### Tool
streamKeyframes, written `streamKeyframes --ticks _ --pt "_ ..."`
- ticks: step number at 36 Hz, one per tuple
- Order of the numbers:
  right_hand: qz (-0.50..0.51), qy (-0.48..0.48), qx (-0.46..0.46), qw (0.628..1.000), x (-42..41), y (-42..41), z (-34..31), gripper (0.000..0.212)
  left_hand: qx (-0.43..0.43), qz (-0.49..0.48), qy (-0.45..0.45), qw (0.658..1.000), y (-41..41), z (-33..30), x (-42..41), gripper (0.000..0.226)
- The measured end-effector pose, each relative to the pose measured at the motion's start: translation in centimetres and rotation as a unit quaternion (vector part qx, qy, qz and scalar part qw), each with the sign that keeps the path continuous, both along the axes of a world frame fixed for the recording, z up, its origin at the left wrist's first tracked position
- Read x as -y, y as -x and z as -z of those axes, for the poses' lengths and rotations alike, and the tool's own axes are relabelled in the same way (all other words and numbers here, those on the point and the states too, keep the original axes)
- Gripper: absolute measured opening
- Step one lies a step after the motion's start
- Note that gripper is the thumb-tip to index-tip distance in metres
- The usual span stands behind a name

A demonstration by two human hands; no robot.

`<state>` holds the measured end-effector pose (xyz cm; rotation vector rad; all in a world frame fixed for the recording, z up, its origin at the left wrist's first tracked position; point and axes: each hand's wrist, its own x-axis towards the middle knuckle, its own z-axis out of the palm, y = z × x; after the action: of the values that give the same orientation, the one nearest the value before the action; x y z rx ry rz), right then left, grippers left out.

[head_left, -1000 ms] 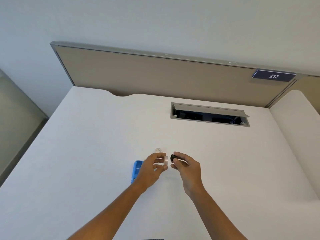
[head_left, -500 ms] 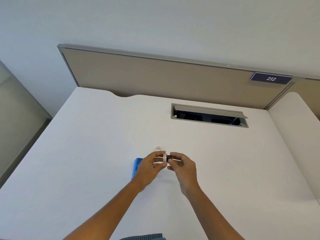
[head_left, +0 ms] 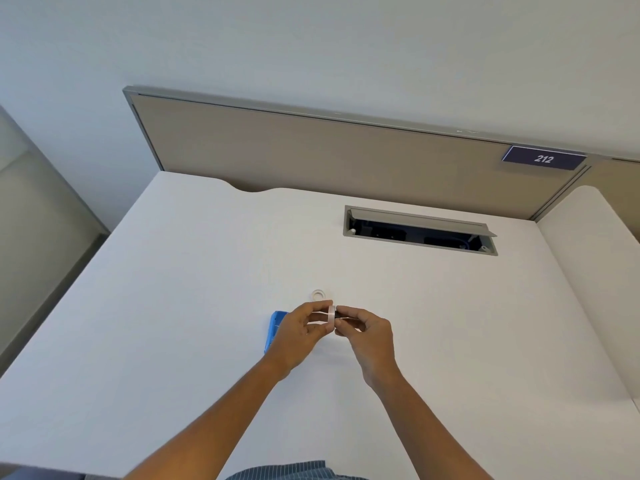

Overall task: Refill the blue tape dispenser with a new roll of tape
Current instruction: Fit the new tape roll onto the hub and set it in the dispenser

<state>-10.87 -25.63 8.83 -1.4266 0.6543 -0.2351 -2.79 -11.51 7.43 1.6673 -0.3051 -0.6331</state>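
**Holding a tape roll and a black core above a white desk**

Item 1, left hand (head_left: 300, 330): fingers curled, pinching a whitish tape roll (head_left: 331, 314) by its rim between thumb and fingertips. The roll is seen edge-on, its flat faces turned left and right, so its axis runs sideways toward the other hand.

Item 2, right hand (head_left: 370, 333): fingers curled round a small black core piece (head_left: 341, 310), of which only a dark sliver shows. It sits right against the roll's right face; whether it has entered the roll's hole cannot be told.

Item 3, blue tape dispenser (head_left: 274, 328): lying on the desk just left of the roll, partly hidden behind the left hand. Its visible long axis runs near-to-far, roughly at a right angle to the roll's axis. Which end carries the cutter cannot be told.

Item 4, empty white ring (head_left: 317, 294): lying flat on the desk just beyond the roll, apart from both hands.

Item 5, desk (head_left: 173, 306): white top. Left of the roll, wide bare surface reaches the desk's left edge. Right of the roll, bare surface runs to a seam with an adjoining white top. Beyond the roll, open surface extends to a grey cable hatch (head_left: 419, 230), lid raised, far and to the right, well apart from the roll.

Item 6, beige partition panel (head_left: 329, 150): standing along the desk's far edge, beyond the hatch, with a dark plate (head_left: 543, 159) reading "212" at its right end.
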Motion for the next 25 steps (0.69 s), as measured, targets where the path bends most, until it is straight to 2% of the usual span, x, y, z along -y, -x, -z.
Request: streamKeyframes --ticks 13,25 --pt "-0.054 -0.024 0.036 0.998 0.97 0.51 0.05 0.027 0.013 -0.006 0.023 1.0 0.27 -0.77 -0.24 0.043" --pt "-0.033 -0.014 0.035 0.999 0.81 0.52 0.29 0.026 0.014 -0.017 0.029 0.999 0.7 -0.88 -0.25 0.042"
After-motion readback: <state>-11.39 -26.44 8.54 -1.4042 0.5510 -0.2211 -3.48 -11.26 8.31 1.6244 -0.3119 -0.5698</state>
